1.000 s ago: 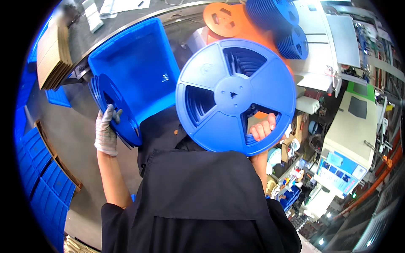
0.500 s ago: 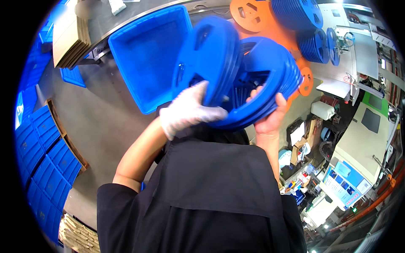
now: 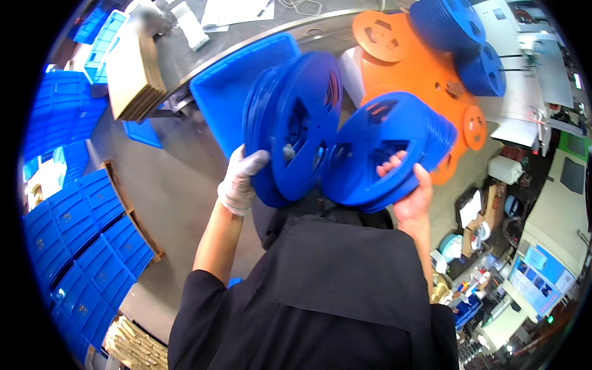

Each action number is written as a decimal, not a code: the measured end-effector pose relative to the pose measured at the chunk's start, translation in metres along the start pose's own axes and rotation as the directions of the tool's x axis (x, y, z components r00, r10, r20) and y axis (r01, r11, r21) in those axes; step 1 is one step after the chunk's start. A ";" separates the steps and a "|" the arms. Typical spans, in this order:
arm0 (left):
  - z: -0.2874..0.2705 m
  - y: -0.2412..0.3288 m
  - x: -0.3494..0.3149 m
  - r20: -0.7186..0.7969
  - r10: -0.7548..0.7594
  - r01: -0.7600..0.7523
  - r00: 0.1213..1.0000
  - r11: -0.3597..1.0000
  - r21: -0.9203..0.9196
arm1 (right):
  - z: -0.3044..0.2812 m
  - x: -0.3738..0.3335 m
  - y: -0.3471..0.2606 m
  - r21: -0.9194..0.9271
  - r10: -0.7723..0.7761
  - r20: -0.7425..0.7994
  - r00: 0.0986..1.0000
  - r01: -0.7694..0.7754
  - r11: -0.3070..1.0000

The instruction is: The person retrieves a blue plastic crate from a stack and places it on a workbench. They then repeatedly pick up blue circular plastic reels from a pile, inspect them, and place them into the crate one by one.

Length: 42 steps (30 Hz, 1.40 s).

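Observation:
My left hand (image 3: 242, 179), in a white glove, is closed on the outer edge of a stack of blue plastic reels (image 3: 297, 92). These reels stand tilted on edge, their slotted faces turned to the right. My bare right hand (image 3: 412, 194) grips the rim of a second blue reel stack (image 3: 351, 179), with fingertips in a cut-out of its front disc. Both stacks are in front of my waist, lower edges close together; whether they touch is hard to tell. Behind the left stack is a blue plastic bin (image 3: 221, 92), partly hidden by it.
Orange discs (image 3: 419, 68) lie at the back right, with more blue reels (image 3: 444, 24) standing there. A grey workbench (image 3: 240, 28) runs along the far side, cardboard sheets (image 3: 132, 77) at its left. Blue crates (image 3: 92, 216) line the left; a beige machine (image 3: 549, 203) is at right.
The left stack has swung round, its slotted face now turned right. My left hand has shifted from between the stacks to the left stack's outer edge. The right stack has tilted somewhat.

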<state>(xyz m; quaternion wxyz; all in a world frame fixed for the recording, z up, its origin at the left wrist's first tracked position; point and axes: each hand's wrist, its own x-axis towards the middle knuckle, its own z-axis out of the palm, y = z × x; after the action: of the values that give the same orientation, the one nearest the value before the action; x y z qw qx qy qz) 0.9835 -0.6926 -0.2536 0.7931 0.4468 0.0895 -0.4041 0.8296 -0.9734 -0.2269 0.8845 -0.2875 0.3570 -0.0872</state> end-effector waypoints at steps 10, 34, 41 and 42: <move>-0.105 -0.008 -0.019 -0.136 0.631 -0.586 0.764 0.591 -0.555 | -0.038 0.000 -0.008 0.090 -0.093 0.012 0.996 0.092 0.992; -0.143 -0.030 -0.023 -0.062 0.422 -0.398 0.904 0.782 -0.480 | -0.028 0.001 -0.016 0.250 -0.177 0.470 0.865 0.062 0.966; -0.134 -0.024 -0.035 0.032 0.502 -0.397 0.864 0.718 -0.572 | -0.035 0.001 -0.010 0.284 -0.174 0.380 0.908 0.065 0.957; -0.132 -0.020 -0.035 0.074 0.498 -0.372 0.864 0.731 -0.571 | -0.036 0.001 -0.010 0.282 -0.178 0.365 0.914 0.074 0.957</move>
<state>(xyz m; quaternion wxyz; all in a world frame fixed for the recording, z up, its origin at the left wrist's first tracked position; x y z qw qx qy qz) 0.9752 -0.5748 -0.3257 0.9632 0.1661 0.0023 -0.2112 0.8063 -0.9982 -0.2430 0.9600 -0.2019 0.1414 -0.1325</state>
